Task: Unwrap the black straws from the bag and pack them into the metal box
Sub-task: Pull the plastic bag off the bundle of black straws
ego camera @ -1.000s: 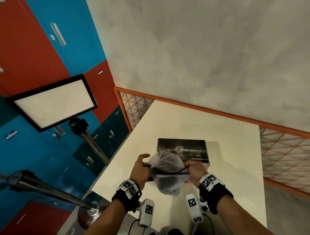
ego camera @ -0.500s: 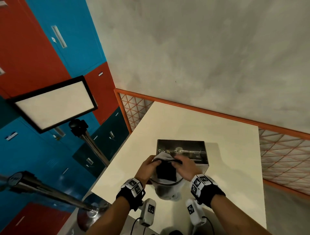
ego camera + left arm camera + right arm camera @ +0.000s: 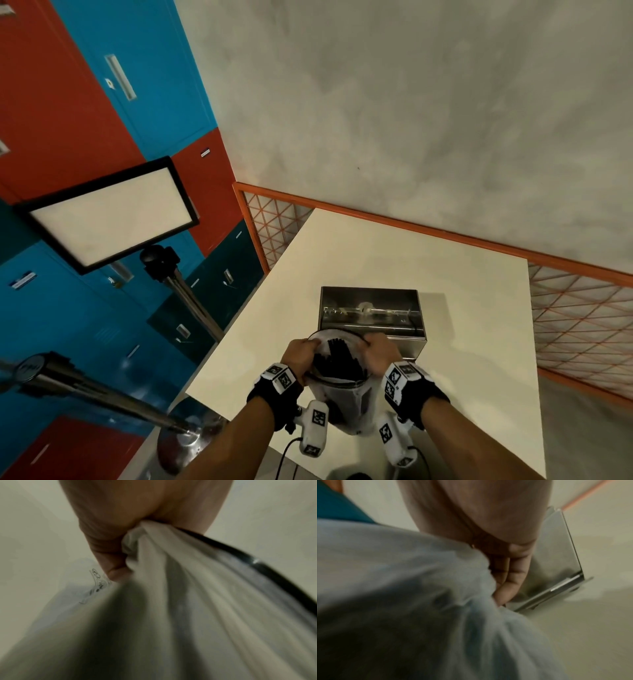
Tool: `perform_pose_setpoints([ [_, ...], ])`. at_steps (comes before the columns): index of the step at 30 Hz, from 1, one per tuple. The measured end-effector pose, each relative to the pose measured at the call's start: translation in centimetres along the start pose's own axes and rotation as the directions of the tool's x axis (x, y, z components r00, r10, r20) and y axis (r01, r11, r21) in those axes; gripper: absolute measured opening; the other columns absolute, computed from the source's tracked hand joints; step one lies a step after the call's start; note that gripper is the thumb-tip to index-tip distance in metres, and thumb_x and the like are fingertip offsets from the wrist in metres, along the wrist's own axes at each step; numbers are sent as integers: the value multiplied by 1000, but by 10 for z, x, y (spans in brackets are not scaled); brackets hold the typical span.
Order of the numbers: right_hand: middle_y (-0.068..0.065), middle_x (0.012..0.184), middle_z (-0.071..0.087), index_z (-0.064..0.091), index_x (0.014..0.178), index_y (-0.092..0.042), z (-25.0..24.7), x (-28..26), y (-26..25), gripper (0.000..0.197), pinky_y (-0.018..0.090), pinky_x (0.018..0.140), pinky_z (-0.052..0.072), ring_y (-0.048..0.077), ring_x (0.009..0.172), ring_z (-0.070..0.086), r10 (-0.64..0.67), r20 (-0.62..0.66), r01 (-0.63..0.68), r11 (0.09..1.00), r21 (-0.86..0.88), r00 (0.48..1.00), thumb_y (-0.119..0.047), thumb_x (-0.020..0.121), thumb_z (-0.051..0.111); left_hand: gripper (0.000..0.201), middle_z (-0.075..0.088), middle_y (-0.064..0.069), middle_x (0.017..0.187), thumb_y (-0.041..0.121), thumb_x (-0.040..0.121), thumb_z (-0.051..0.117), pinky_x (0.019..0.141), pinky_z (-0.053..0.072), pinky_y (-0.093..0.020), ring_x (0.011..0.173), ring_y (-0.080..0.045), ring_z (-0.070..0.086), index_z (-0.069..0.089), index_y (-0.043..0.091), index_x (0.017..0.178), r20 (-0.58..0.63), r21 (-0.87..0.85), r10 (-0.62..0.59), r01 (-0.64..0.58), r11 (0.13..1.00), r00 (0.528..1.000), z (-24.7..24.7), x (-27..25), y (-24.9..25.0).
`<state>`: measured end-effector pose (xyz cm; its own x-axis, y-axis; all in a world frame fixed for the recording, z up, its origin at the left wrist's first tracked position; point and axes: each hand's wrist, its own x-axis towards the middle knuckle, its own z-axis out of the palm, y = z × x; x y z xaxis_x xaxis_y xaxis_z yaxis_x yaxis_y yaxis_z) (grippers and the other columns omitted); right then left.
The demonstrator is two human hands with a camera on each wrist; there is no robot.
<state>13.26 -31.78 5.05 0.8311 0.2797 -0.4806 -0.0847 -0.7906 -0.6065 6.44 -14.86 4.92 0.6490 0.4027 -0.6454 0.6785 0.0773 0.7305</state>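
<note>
While the left hand [image 3: 301,353] and right hand [image 3: 378,354] each grip its rim, one bag [image 3: 342,401] gapes above the bench [image 3: 445,377]; straws [image 3: 337,359], too many to count, stand inside, near one box [image 3: 371,311].

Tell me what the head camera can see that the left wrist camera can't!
Only the head view shows the black straws standing inside the open bag, the metal box behind it, and the right hand. Only the left wrist view shows the left fingers bunching the plastic up close, with small print on it. Both show the left hand gripping the bag's rim.
</note>
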Motion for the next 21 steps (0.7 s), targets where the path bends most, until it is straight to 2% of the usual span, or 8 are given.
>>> perform_pose_setpoints([
  [3, 13, 102, 72, 67, 89, -20, -5, -8, -1, 19, 31, 79, 49, 33, 101, 66, -40, 37, 44, 993, -114, 999, -32, 95, 53, 27, 74, -22, 94, 16, 102, 50, 85, 59, -51, 93, -40, 71, 72, 9, 89, -41, 40, 39, -37, 999, 998, -1, 3, -6],
  [7, 12, 111, 69, 62, 119, -18, -32, -24, -7, 43, 44, 72, 57, 33, 88, 70, -8, 147, 36, 981, -189, 989, -49, 95, 44, 29, 74, -22, 94, 3, 101, 43, 67, 56, -36, 86, -36, 71, 71, 6, 93, -41, -75, 100, -103, 992, 994, -4, -7, -3],
  [11, 15, 111, 69, 52, 127, -22, -52, -42, -16, 38, 46, 67, 61, 33, 75, 74, 58, 311, -102, 987, 126, 949, -45, 98, 46, 30, 70, -18, 89, -6, 96, 40, 60, 53, -31, 73, -28, 67, 66, 7, 100, -94, -267, 135, -156, 951, 986, -5, -11, 2],
  [13, 18, 124, 62, 43, 133, -27, -53, -44, -16, 36, 45, 60, 60, 37, 74, 73, 40, 325, -169, 910, 379, 945, -28, 98, 51, 17, 71, -17, 96, 8, 99, 51, 67, 58, -38, 78, -29, 69, 59, 9, 114, -61, -333, 132, -145, 932, 989, -3, -13, 3],
  [16, 18, 114, 66, 44, 130, -22, -47, -41, -9, 39, 50, 63, 61, 37, 73, 74, 53, 224, -160, 855, 493, 973, -12, 94, 55, 64, 62, -15, 121, 32, 90, 69, 74, 62, -49, 100, -32, 68, 38, 10, 142, -28, -215, 106, -109, 971, 994, -7, -11, -1],
  [18, 19, 109, 66, 49, 126, -13, -42, -40, -4, 35, 55, 68, 60, 39, 77, 73, 83, 180, -170, 818, 550, 980, -6, 92, 55, 83, 49, -14, 139, 47, 88, 69, 65, 63, -46, 116, -35, 59, 25, 16, 152, -77, -5, 103, -103, 995, 992, -14, -16, -4],
  [19, 21, 108, 66, 51, 125, -9, -40, -38, -1, 33, 57, 69, 60, 40, 78, 73, 104, 164, -182, 791, 585, 981, -4, 92, 54, 89, 47, -15, 141, 56, 86, 67, 60, 63, -44, 117, -37, 58, 23, 17, 153, -91, 119, 119, -108, 987, 989, -17, -21, -6],
  [21, 23, 108, 66, 53, 123, -6, -36, -41, 2, 29, 59, 68, 59, 42, 78, 72, 127, 167, -204, 762, 614, 978, -6, 94, 53, 87, 60, -18, 127, 68, 84, 62, 56, 63, -46, 98, -38, 69, 32, 13, 144, -56, 250, 79, -62, 966, 995, -22, -33, -5],
])
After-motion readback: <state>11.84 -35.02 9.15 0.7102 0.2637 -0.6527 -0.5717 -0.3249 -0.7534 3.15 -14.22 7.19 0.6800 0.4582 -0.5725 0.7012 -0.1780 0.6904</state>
